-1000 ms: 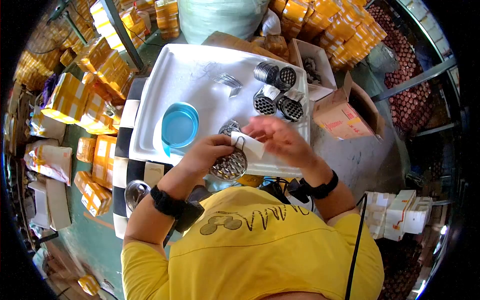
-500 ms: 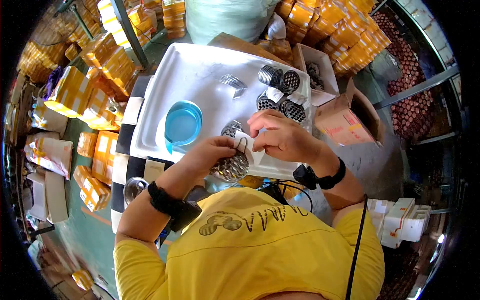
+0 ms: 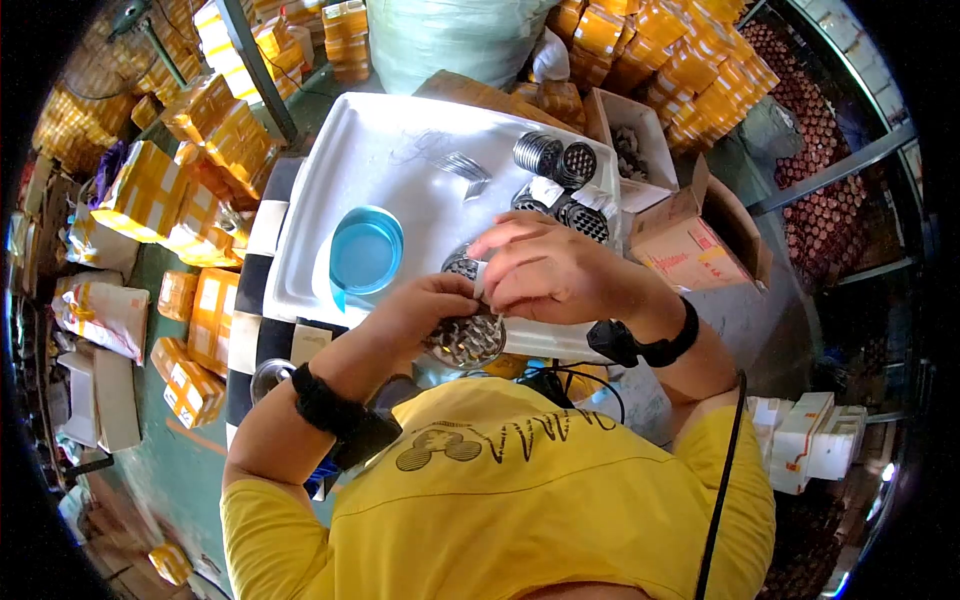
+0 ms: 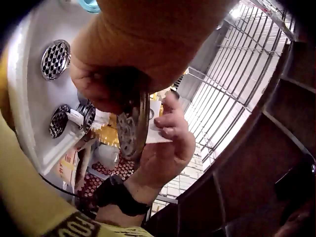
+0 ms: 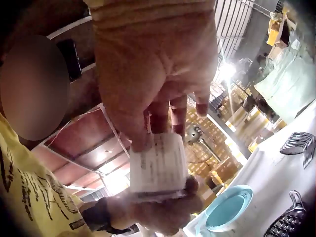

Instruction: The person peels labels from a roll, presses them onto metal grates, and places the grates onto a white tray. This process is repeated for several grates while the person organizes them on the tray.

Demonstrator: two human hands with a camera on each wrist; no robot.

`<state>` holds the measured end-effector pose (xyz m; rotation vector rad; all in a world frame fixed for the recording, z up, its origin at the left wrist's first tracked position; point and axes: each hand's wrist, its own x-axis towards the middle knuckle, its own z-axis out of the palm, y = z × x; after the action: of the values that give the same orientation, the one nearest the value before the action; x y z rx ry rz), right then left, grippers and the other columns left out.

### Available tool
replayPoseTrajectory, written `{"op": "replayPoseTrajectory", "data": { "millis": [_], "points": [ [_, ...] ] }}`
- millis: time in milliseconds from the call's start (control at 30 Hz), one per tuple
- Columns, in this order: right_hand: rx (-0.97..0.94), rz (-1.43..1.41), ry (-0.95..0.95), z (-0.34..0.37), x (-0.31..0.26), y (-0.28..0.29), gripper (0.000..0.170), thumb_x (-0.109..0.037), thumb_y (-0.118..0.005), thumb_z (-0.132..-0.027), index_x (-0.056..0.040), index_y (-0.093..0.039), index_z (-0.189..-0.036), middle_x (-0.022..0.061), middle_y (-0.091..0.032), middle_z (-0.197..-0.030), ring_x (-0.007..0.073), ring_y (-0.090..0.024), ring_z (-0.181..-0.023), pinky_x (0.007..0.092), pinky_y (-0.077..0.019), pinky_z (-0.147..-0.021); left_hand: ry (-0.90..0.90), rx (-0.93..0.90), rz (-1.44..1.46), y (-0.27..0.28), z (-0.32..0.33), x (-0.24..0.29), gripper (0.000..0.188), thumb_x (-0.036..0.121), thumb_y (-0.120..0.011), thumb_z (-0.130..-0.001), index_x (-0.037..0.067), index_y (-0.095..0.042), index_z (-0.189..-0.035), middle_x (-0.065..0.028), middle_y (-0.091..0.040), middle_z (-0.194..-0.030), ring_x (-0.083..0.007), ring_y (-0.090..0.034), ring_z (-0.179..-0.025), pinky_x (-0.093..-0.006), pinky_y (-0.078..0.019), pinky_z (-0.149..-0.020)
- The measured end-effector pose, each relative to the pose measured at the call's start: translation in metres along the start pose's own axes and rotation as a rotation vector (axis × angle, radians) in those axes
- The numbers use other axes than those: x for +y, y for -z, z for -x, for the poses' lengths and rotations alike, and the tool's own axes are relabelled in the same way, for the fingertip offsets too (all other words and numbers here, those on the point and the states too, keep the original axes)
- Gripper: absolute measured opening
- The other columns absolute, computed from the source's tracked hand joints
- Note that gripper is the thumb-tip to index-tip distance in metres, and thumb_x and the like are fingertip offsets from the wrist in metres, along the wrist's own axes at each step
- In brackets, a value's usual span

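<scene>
In the head view the left hand (image 3: 432, 306) pinches a round perforated metal disc (image 3: 468, 343) by its edge, near the tray's front edge. The right hand (image 3: 548, 270) grips a white printed card (image 5: 158, 163) at the disc's top, between thumb and fingers in the right wrist view. The left wrist view shows the disc (image 4: 133, 129) almost edge-on under the left hand, with the card (image 4: 157, 123) beside it. Another perforated disc (image 3: 461, 262) lies on the white tray (image 3: 310, 200) just beyond the hands.
A blue tape roll (image 3: 367, 250) lies on the tray's left part. Metal discs stand in stacks (image 3: 540, 155) at the right back, and a fanned group of metal pieces (image 3: 466, 170) lies mid-tray. An open carton (image 3: 690, 235) stands right of the tray.
The right hand has moved left and closed in on the card beside the left hand; its fingers were spread to the right of the card earlier. The left hand keeps its hold on the disc.
</scene>
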<state>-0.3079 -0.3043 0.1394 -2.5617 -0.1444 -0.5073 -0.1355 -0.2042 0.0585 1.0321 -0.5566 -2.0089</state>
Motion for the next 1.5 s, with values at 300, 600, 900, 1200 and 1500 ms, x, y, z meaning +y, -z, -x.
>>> {"op": "replayPoseTrajectory", "data": {
  "millis": [300,600,900,1200,1500],
  "points": [
    [0.298,-0.006,-0.182,0.003,0.006,-0.021,0.011,-0.004,-0.063,-0.066,-0.0055,-0.055,-0.073,0.0077,-0.056,-0.08,0.0268,-0.054,-0.086,0.0377,-0.0414,-0.081,-0.088,0.011,0.107,0.002,0.011,0.003,0.025,0.006,-0.052,-0.081,-0.004,-0.053,-0.103,-0.0116,-0.06,-0.089,-0.0172,-0.061,-0.075,-0.0287,-0.0506,-0.067],
    [0.355,0.085,-0.307,0.0,0.003,-0.028,0.013,-0.002,-0.063,-0.064,-0.0035,-0.052,-0.072,0.0099,-0.052,-0.082,0.0282,-0.052,-0.083,0.0358,-0.042,-0.074,-0.172,0.1,-0.219,-0.009,0.023,0.014,0.028,0.007,-0.052,-0.082,-0.007,-0.052,-0.106,-0.0077,-0.06,-0.089,-0.0122,-0.058,-0.076,-0.0254,-0.0488,-0.068],
    [0.324,0.255,-0.272,-0.007,0.002,-0.028,0.014,-0.003,-0.063,-0.063,-0.0047,-0.051,-0.07,0.0094,-0.051,-0.082,0.0284,-0.052,-0.081,0.0376,-0.0425,-0.071,-0.253,0.117,-0.271,-0.004,0.016,0.008,0.025,0.007,-0.05,-0.083,-0.007,-0.054,-0.104,-0.0084,-0.061,-0.091,-0.012,-0.058,-0.077,-0.0239,-0.0478,-0.07],
    [0.333,0.309,-0.269,-0.008,0.003,-0.03,0.013,-0.004,-0.063,-0.063,-0.0062,-0.051,-0.069,0.0083,-0.05,-0.082,0.0274,-0.052,-0.082,0.038,-0.0411,-0.074,-0.258,0.092,-0.203,-0.008,0.016,0.011,0.024,0.007,-0.049,-0.083,-0.006,-0.056,-0.102,-0.0077,-0.061,-0.09,-0.0121,-0.057,-0.078,-0.0241,-0.0467,-0.072],
    [0.341,0.302,-0.262,-0.008,0.003,-0.031,0.014,-0.002,-0.06,-0.063,-0.0059,-0.049,-0.07,0.0086,-0.05,-0.081,0.0276,-0.051,-0.081,0.0379,-0.0407,-0.074,-0.291,0.113,-0.258,-0.009,0.014,0.012,0.022,0.011,-0.053,-0.084,-0.005,-0.057,-0.1,-0.0062,-0.061,-0.088,-0.0106,-0.056,-0.076,-0.0232,-0.046,-0.069]
  ]
}}
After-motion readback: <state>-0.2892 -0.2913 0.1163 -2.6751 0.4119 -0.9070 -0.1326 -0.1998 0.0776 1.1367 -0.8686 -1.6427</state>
